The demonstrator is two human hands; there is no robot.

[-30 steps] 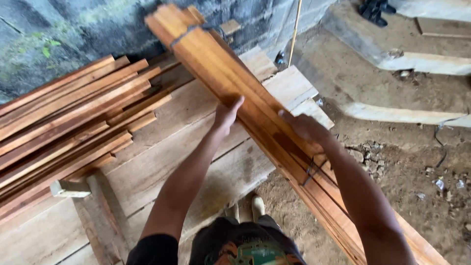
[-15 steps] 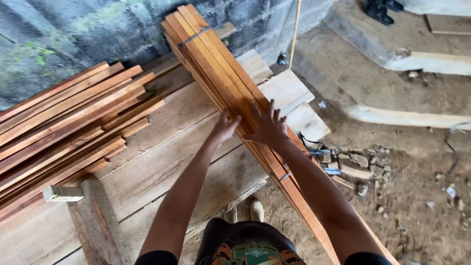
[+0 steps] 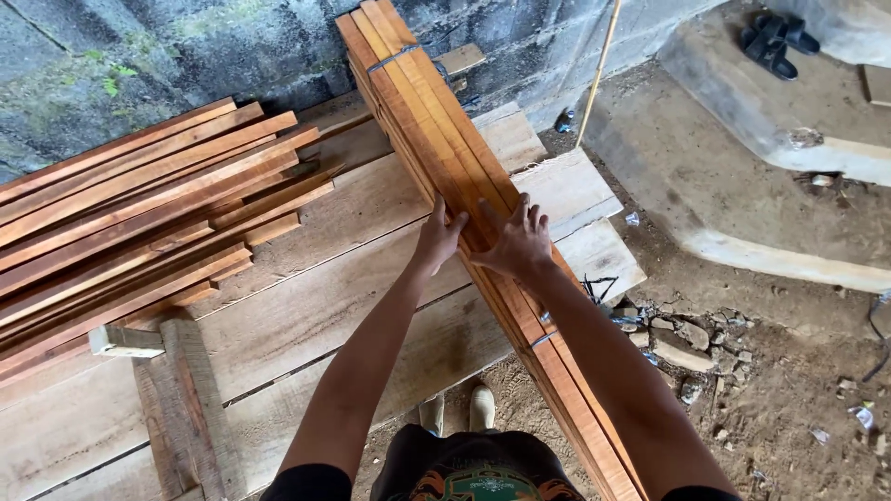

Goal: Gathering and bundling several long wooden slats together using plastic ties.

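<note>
A long bundle of reddish wood strips (image 3: 422, 111), tied with dark bands, lies slanted across a platform of pale planks (image 3: 306, 306) and runs from the block wall down past my right side. My left hand (image 3: 438, 237) rests on the bundle's left edge, fingers spread. My right hand (image 3: 520, 241) lies flat on top of the bundle beside it, fingers apart. Neither hand is closed around the strips.
A loose stack of similar reddish strips (image 3: 139, 213) lies on the platform's left. A small wood block (image 3: 125, 341) sits near a support post. Rubble and dirt (image 3: 705, 343) lie to the right, with a concrete step (image 3: 770, 139) and dark sandals (image 3: 775, 37) beyond.
Both hands slid up the bundle toward the wall and came close together. The bundle now lies farther along the platform, its far end nearer the wall.
</note>
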